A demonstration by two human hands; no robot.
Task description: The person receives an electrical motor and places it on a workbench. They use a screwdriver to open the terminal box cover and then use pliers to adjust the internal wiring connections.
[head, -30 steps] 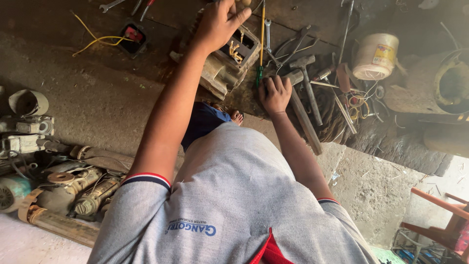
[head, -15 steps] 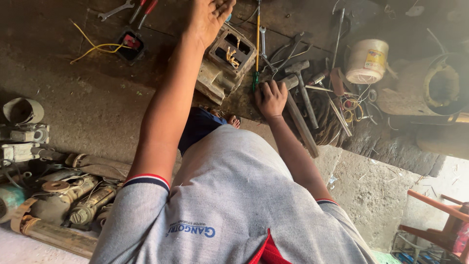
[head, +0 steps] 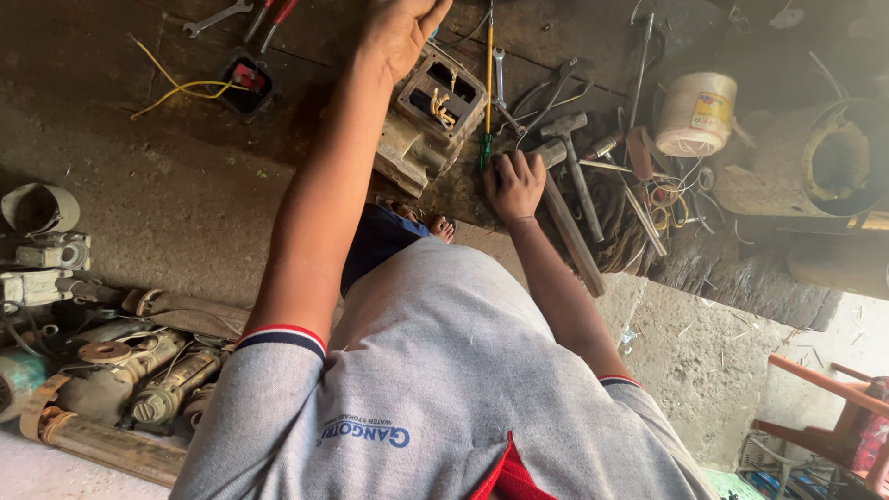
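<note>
Head view: a person's own chest and both arms, reaching forward over a dark, oily slab [head: 185,185] strewn with tools.
Motor housing: a grimy cast housing [head: 412,153] lies on the slab just ahead of the person's foot, tilted, between the two hands.
Terminal box: its square box [head: 443,97] stands open with no cover on it, and short yellowish wire ends show inside, bare and apart.
Left hand: the left hand [head: 400,32] lies on the far top corner of the box, palm down and fingers bent over the edge; I cannot tell whether its grip closes on anything.
Right hand: the right hand [head: 512,181] is set down just right of the housing, fingers curled into the tool pile at a hammer [head: 572,157]; I cannot tell whether its grip is shut on a tool.
Progress: by my judgement the box is opened and its wires laid bare, but no tool is on them yet.
Nearest tools: a yellow-and-green screwdriver [head: 487,83] and a small spanner [head: 500,79] lie just beside the box, untouched.
Further right: a white tub [head: 694,113] stands behind the tool pile.
Further left: a black box with a yellow wire [head: 245,85], red-handled pliers [head: 273,17], and old pump parts [head: 111,370] well apart.
</note>
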